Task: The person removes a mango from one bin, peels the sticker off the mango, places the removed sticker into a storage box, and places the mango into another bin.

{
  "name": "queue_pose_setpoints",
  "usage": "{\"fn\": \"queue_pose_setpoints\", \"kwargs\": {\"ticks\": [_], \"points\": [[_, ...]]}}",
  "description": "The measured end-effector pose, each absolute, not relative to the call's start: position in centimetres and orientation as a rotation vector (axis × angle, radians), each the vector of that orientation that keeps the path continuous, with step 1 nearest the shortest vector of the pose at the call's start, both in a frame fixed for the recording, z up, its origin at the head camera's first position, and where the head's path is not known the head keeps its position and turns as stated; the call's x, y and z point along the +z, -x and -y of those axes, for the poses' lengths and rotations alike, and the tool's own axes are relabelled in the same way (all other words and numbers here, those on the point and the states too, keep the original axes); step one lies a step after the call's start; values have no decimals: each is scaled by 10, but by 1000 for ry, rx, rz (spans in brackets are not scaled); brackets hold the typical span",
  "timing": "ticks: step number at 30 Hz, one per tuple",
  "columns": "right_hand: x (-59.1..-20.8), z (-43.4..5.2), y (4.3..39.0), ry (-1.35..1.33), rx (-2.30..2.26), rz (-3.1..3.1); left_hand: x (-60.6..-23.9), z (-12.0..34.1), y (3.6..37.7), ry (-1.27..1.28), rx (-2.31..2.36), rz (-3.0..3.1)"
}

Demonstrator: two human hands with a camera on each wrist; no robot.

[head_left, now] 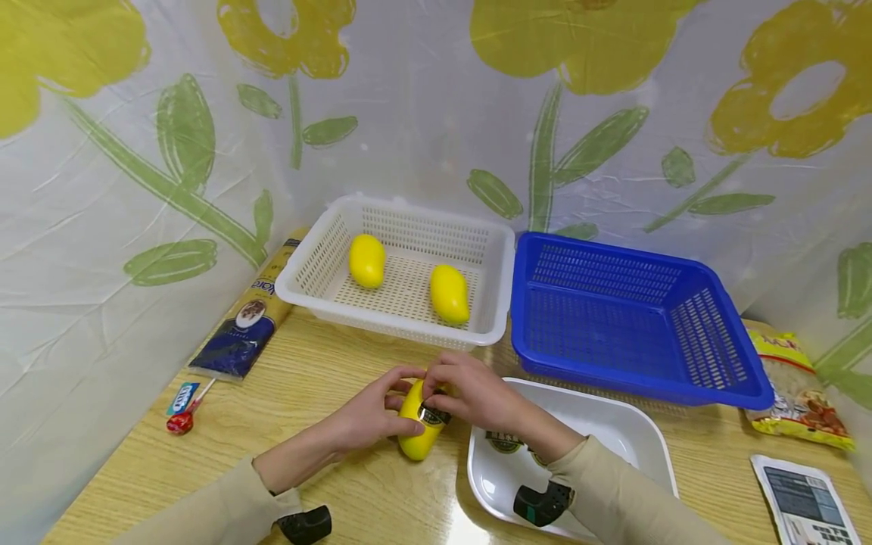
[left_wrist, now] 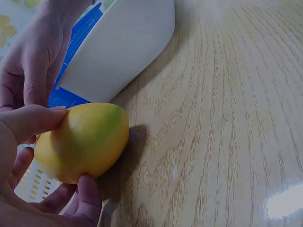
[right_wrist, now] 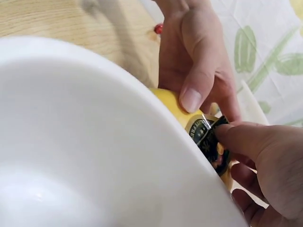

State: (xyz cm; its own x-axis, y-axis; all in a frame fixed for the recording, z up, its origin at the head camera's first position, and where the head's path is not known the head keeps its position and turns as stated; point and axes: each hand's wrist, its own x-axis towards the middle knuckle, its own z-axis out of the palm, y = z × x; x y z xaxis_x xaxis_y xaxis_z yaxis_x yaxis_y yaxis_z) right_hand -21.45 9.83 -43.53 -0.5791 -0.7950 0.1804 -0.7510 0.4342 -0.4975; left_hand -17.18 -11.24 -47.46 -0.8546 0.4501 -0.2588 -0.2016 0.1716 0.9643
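Left hand [head_left: 371, 416] grips the smooth, firm yellow mango [head_left: 417, 435] round its middle; right hand [head_left: 470, 393] pinches its thin, flimsy black sticker [right_wrist: 208, 137] by the edge.

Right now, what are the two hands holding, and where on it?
The left hand grips the yellow plastic mango around its body, on the wooden table. The right hand pinches the dark round sticker on its upper side.

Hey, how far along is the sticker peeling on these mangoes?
Two mangoes already lie in the white basket, and peeled stickers sit in the white tray. The left hand holds a third mango while the right hand pinches its sticker. The blue basket holds nothing.
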Motion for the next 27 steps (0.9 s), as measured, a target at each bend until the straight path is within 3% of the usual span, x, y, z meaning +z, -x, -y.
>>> {"fn": "queue_pose_setpoints", "kwargs": {"ticks": [10,19,27], "points": [[-439,-100,213,1612,-744,-2615,-475,111,170,-243,1728,-1996],[-437,-102,211,1541,-749,-2604,-472,110,165,-240,1688,-2051],[-435,-103,209,1763,-649,-2691,-472,109,161,-259,1673,-2125]]}}
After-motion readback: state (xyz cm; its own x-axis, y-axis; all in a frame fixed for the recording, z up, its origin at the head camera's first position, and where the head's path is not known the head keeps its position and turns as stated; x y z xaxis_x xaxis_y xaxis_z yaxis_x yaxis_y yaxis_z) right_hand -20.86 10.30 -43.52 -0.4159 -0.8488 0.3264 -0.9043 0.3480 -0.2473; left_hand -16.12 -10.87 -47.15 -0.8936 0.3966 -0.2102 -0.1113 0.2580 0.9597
